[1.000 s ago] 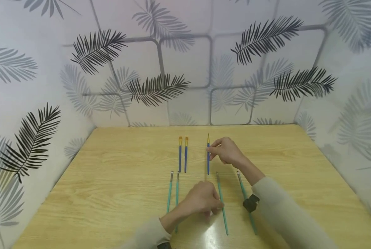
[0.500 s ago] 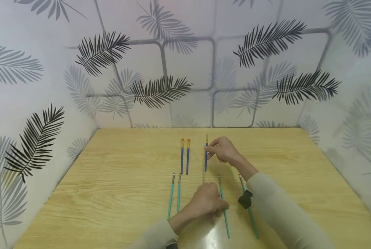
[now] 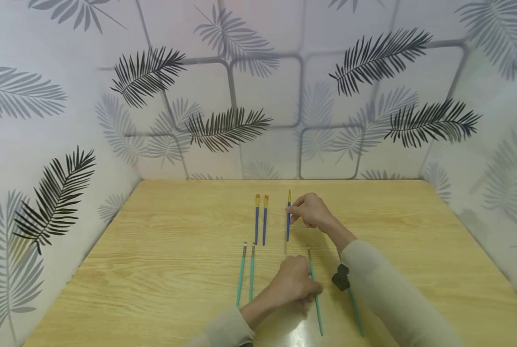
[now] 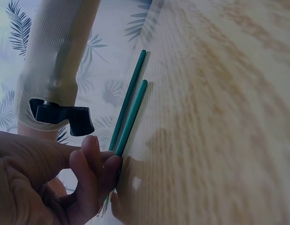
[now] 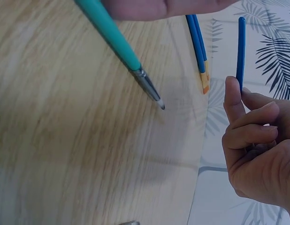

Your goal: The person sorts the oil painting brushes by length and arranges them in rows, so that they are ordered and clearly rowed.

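My right hand (image 3: 312, 210) pinches a thin blue paintbrush (image 3: 288, 226) between thumb and fingers, its golden pointed tip away from me; in the right wrist view its blue handle (image 5: 241, 51) sticks up from the fingertips. Nearer to me, my left hand (image 3: 295, 282) pinches a teal paintbrush (image 3: 319, 313) at mid-handle, its tip pointing to the back. The left wrist view shows thumb and fingers at this teal handle (image 4: 131, 117), close over the table. Left of the right hand lie two blue flat paintbrushes (image 3: 257, 221) side by side with orange-brown bristles.
Two teal paintbrushes (image 3: 241, 274) lie left of the left hand, partly behind that forearm. Another teal paintbrush (image 3: 355, 313) lies under the right forearm, beside a black wrist mount (image 3: 341, 278). The wooden table (image 3: 154, 270) meets a leaf-patterned wall covering (image 3: 275, 149) at the back and sides.
My right hand has shifted the blue paintbrush slightly left, closer to the two flat blue ones. The left hand keeps its place on the teal paintbrush. The head view has shifted slightly.
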Available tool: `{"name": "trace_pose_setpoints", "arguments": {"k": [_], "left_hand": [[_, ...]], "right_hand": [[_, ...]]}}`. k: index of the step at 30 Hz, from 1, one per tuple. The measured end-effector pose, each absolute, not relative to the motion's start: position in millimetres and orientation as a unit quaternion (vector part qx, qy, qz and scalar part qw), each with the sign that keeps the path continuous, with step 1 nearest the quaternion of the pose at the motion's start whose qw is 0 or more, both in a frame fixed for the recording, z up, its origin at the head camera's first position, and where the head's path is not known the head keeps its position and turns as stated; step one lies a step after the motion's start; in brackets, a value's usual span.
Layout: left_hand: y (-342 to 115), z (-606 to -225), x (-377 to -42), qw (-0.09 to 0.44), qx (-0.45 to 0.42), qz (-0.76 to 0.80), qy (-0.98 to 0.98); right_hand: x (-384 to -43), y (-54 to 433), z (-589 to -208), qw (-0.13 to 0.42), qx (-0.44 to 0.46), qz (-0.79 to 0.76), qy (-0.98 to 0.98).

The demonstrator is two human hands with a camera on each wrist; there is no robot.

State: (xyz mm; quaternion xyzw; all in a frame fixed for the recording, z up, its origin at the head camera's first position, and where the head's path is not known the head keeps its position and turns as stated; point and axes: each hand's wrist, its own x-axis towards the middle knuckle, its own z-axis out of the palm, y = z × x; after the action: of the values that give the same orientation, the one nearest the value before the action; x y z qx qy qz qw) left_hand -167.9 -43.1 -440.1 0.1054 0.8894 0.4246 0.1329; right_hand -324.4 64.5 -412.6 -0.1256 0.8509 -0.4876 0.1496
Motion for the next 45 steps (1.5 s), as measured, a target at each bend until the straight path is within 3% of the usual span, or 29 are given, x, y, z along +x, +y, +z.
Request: {"name": "trace_pose_setpoints", "arguments": {"k": [11, 45], "left_hand": [[-35.7, -439.5, -167.0, 0.142, 0.071, 0.405, 0.900], [-52.7, -440.0, -168.5, 0.140, 0.121, 0.427, 0.885]], "right_hand": [[-333.8, 53.4, -428.5, 0.150, -0.132, -0.462, 0.864], [-344.6, 56.4, -439.1, 0.154, -0.140, -0.454, 0.866]]}}
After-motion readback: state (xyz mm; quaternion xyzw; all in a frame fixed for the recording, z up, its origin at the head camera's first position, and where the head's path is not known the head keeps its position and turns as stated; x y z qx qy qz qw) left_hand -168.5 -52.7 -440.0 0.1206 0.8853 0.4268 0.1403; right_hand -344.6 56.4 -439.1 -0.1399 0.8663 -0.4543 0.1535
